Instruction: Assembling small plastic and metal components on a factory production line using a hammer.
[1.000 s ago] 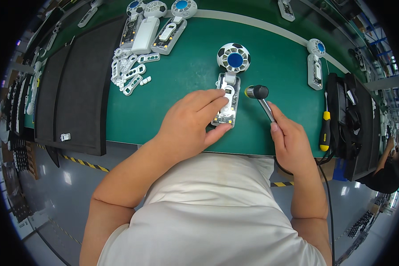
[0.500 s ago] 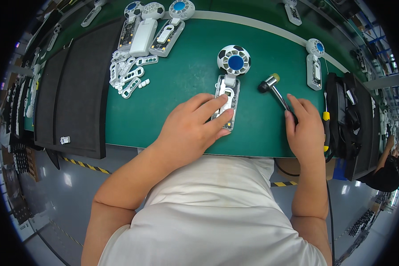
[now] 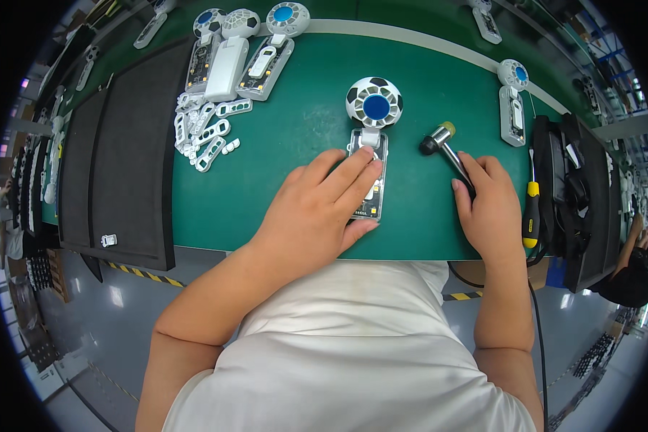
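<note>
In front of me on the green mat lies a handheld fan with a football-patterned head (image 3: 375,103) and a blue centre. Its clear handle (image 3: 368,211) points toward me. My left hand (image 3: 315,201) lies over the handle with outstretched fingers on the white trim, most of which they hide; the thumb rests near the handle's lower end. My right hand (image 3: 491,209) is closed round the dark grip of a small mallet (image 3: 449,150). The mallet's head, one face black and one yellow, is right of the fan, apart from it.
Several similar fans (image 3: 227,68) lie at the back left, with a pile of white trim pieces (image 3: 205,129) before them. Another fan (image 3: 512,115) lies at the far right, near a yellow-and-black screwdriver (image 3: 531,209). Black trays (image 3: 126,158) flank the mat.
My left fingers have flattened and moved up the handle, covering more of the white trim. The fan has shifted slightly toward me. My right hand still grips the mallet, nearly unmoved.
</note>
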The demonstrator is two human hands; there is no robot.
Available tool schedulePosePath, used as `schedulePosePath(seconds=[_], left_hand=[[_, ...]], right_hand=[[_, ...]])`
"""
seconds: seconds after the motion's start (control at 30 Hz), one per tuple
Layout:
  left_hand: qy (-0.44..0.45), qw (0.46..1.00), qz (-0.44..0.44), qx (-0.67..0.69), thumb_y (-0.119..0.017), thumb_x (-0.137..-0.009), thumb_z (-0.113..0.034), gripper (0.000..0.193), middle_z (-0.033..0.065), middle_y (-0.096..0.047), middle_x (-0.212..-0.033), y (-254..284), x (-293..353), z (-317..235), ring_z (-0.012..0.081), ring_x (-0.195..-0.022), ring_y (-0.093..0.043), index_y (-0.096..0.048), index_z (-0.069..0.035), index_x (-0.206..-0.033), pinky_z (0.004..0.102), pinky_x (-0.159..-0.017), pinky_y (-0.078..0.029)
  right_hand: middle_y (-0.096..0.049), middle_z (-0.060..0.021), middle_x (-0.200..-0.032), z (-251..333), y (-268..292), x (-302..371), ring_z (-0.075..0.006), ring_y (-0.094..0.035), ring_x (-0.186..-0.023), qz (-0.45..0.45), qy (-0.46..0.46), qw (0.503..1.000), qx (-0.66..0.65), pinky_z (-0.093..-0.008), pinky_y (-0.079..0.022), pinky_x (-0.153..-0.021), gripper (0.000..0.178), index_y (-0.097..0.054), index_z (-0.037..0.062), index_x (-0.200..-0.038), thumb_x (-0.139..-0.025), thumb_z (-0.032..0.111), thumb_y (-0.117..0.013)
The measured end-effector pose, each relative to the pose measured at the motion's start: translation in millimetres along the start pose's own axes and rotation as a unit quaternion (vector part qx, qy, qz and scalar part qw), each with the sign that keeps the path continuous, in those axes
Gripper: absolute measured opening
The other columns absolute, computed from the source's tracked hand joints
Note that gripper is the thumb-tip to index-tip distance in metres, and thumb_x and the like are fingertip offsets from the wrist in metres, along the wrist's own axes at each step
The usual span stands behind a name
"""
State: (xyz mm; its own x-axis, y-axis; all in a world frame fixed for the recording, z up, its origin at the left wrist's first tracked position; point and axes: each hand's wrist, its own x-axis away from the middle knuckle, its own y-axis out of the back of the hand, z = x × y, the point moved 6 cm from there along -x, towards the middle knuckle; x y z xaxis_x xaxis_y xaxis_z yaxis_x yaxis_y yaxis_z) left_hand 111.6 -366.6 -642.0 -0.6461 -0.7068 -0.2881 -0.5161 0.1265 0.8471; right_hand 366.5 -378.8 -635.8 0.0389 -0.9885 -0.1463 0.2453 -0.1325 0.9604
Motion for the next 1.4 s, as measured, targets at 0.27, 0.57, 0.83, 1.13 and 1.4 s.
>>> schedulePosePath(seconds=[0.27,0.57,0.83,1.13,1.4], left_hand=[[-0.053,0.997,-0.062,0.016,-0.09,-0.078,-0.022,0.067,0.0148,-0.064,-0.142,1.5,9.2,4.8,0.0379,-0.121,-0.064,-0.067,-0.003,-0.137,0.0473,-0.097,-0.058],[-0.041,0.997,-0.066,0.018,-0.09,-0.077,-0.022,0.062,0.0131,-0.067,-0.138,4.5,6.1,2.5,0.0356,-0.116,-0.066,-0.069,-0.004,-0.133,0.0451,-0.091,-0.059],[-0.048,0.996,-0.077,0.012,-0.088,-0.08,-0.025,0.058,0.0101,-0.065,-0.139,3.2,8.0,4.4,0.0306,-0.119,-0.063,-0.07,-0.004,-0.131,0.0415,-0.089,-0.059],[-0.031,0.997,-0.061,0.046,-0.089,-0.079,-0.022,0.057,0.0122,-0.067,-0.138,4.2,8.4,4.1,0.0335,-0.116,-0.065,-0.07,-0.004,-0.131,0.0435,-0.091,-0.059],[-0.002,0.99,-0.1,0.096,-0.09,-0.078,-0.022,0.057,0.0144,-0.069,-0.134,23.9,18.5,10.3,0.0347,-0.117,-0.067,-0.071,-0.003,-0.128,0.0467,-0.093,-0.059]], right_hand=[[-0.068,-0.019,-0.1,23.0,12.6,6.3,-0.0362,-0.068,-0.087,-0.013,0.061,0.994,-0.093,-0.0432,-0.055,-0.08,0.039,-0.064,-0.0027,-0.141,-0.103,0.003,-0.061],[-0.07,-0.0209,-0.092,68.8,9.6,-2.7,-0.0409,-0.068,-0.08,0.075,0.123,0.966,-0.216,-0.0485,-0.055,-0.072,0.053,-0.055,0.0033,-0.155,-0.102,0.001,-0.06],[-0.072,-0.0248,-0.098,72.1,4.2,-7.0,-0.0422,-0.069,-0.082,0.072,0.146,0.969,-0.187,-0.0473,-0.056,-0.074,0.052,-0.054,0.0007,-0.155,-0.103,0.0,-0.059],[-0.071,-0.0246,-0.098,71.7,3.8,-3.4,-0.0457,-0.069,-0.083,0.072,0.098,0.974,-0.189,-0.0457,-0.056,-0.079,0.047,-0.059,0.001,-0.151,-0.105,0.0,-0.056],[-0.069,-0.023,-0.114,16.6,6.6,-7.4,-0.0358,-0.07,-0.103,0.041,0.019,0.998,0.047,-0.0451,-0.056,-0.092,0.043,-0.063,0.0012,-0.146,-0.103,0.006,-0.064]])
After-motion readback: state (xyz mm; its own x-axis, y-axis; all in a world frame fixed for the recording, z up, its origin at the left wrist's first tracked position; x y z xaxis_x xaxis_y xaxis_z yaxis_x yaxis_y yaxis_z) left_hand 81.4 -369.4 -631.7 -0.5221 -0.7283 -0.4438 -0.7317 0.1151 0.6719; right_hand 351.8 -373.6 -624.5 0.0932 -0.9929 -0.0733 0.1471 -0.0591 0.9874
